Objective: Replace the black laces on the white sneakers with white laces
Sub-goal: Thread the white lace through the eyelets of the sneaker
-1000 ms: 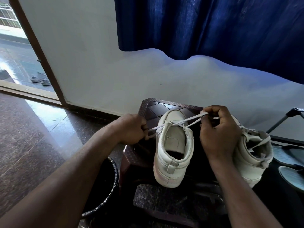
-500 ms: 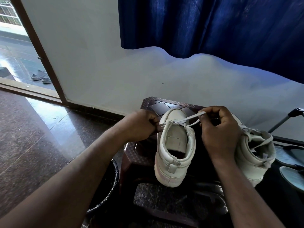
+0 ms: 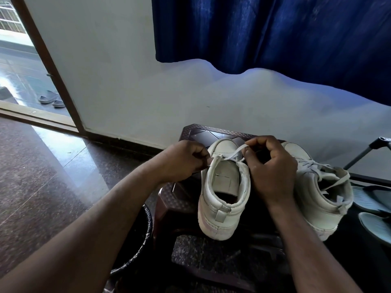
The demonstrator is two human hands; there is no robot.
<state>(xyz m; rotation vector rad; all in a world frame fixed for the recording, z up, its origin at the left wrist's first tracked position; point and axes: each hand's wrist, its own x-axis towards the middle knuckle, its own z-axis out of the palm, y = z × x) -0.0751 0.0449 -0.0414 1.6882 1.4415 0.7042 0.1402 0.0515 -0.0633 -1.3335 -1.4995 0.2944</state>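
Two white sneakers stand on a dark brown stool (image 3: 203, 132), heels toward me. The left sneaker (image 3: 224, 199) has a white lace (image 3: 234, 153) threaded only across its lowest eyelets, with the tongue bare. My left hand (image 3: 184, 159) pinches one end of that lace at the shoe's left side. My right hand (image 3: 270, 168) pinches the other end just above the toe, on the right side. The right sneaker (image 3: 317, 191) is fully laced in white, and my right hand hides part of it. No black lace is in view.
A black bin (image 3: 135, 246) sits on the floor under my left forearm. Grey slippers (image 3: 374, 210) lie at the right, beside a black metal stand (image 3: 364, 153). A blue curtain (image 3: 275, 32) hangs on the white wall. An open doorway (image 3: 25, 70) with sandals is at the left.
My left hand has moved right, from well clear of the shoe to against its left side, shortening the lace stretched between my hands. My right hand has stayed near the toe.
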